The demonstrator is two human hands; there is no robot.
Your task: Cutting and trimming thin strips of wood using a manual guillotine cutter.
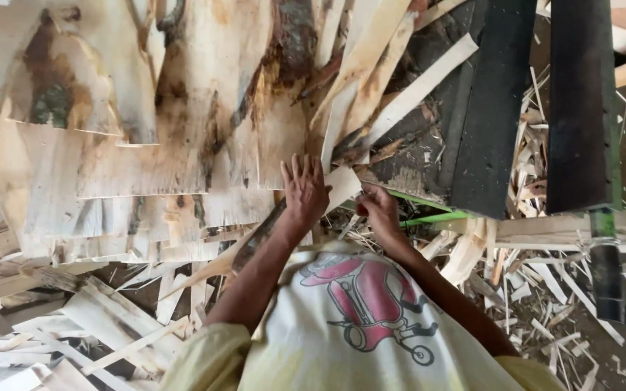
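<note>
My left hand (304, 190) lies flat, fingers spread, on a pale thin wood veneer strip (338, 190) at the near edge of a big heap of veneer sheets (168, 145). My right hand (380, 210) is closed on the corner of that same strip, just right of the left hand. The strip runs from under the left palm toward the right hand. My pale yellow shirt with a red print fills the bottom of the view.
A dark machine bed (465, 123) with a black conveyor belt (577, 108) stands at the right, green frame bars (436, 216) below it. Broken veneer scraps (545, 282) litter the ground at right and lower left (74, 318).
</note>
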